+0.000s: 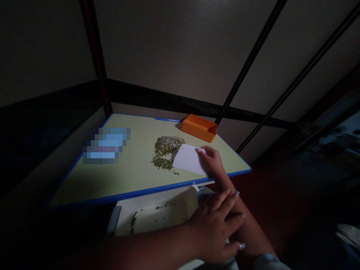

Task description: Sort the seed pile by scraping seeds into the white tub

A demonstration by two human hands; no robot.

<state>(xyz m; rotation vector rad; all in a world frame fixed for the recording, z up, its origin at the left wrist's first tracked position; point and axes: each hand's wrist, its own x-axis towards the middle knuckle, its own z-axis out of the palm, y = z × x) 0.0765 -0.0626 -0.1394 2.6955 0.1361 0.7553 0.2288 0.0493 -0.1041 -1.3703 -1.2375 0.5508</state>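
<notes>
My right hand (212,161) grips the right edge of a flat white scraper (188,159), thumb on top, over the pale tabletop. The scraper's left edge meets a heap of small green and whitish grains (170,144), and a smaller green patch (162,162) lies just in front of it. Across my right forearm rests my left hand (219,225), fingers spread and holding nothing. Beneath the table's front edge is a white bin (152,215) with scattered green bits inside, partly hidden by my left arm.
An orange open box (199,128) stands at the table's back right. A blurred-out bluish object (107,146) lies on the left. The pale table (135,127) has a blue rim, with a panelled wall (168,48) behind it. The surroundings are dark.
</notes>
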